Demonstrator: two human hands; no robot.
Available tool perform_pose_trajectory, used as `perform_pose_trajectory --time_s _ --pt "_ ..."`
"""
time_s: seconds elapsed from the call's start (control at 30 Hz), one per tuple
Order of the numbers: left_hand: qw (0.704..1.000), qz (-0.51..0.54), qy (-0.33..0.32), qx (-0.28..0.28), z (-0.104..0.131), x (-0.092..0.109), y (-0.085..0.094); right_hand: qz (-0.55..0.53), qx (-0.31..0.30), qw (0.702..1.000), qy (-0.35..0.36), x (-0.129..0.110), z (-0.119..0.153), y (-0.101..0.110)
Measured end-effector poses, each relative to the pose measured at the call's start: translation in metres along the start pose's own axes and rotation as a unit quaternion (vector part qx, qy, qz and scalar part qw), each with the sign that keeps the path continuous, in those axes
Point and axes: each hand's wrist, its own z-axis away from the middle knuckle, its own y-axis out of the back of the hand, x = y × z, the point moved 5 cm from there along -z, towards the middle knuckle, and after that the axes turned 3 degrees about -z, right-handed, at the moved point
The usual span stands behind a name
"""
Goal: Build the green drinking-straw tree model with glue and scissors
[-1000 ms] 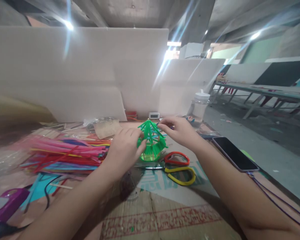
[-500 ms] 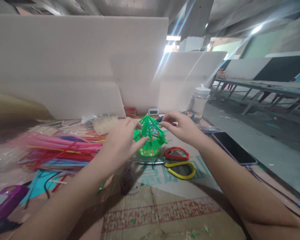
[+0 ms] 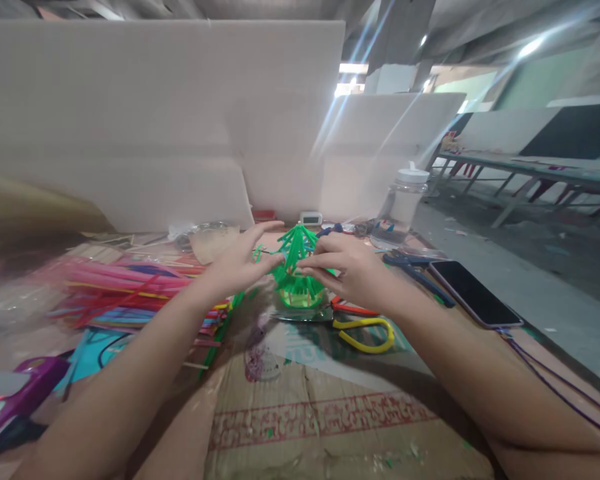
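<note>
A small green model (image 3: 296,248) stands upright between my hands, with a pointed roof of green strips over a fringed lower tier and a round base. My left hand (image 3: 237,265) is open at its left side, fingers stretched out and thumb close to the model. From the right, my right hand (image 3: 347,267) reaches in front of the model with its fingertips pinched together at the middle. What lies between those fingertips is hidden. Scissors (image 3: 367,335) with red and yellow handles lie just in front of the base.
Pink, red and blue fuzzy strips (image 3: 125,287) are heaped at left, with a purple glue gun (image 3: 27,393) nearer me. A phone (image 3: 475,293), pliers (image 3: 420,270) and a clear bottle (image 3: 401,203) are at right. Cardboard (image 3: 325,427) covers the front; white boards (image 3: 155,120) stand behind.
My right hand has moved left and down onto the model's front, fingers now pinched. My left hand has drawn back left and its fingers have spread. The view has shifted slightly.
</note>
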Motion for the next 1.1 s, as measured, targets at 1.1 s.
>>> perform_pose_trajectory --time_s 1.1 --pt "0.998 0.028 -0.028 0.04 0.002 0.011 -0.015 -0.06 0.026 0.97 -0.234 0.03 0.003 -0.009"
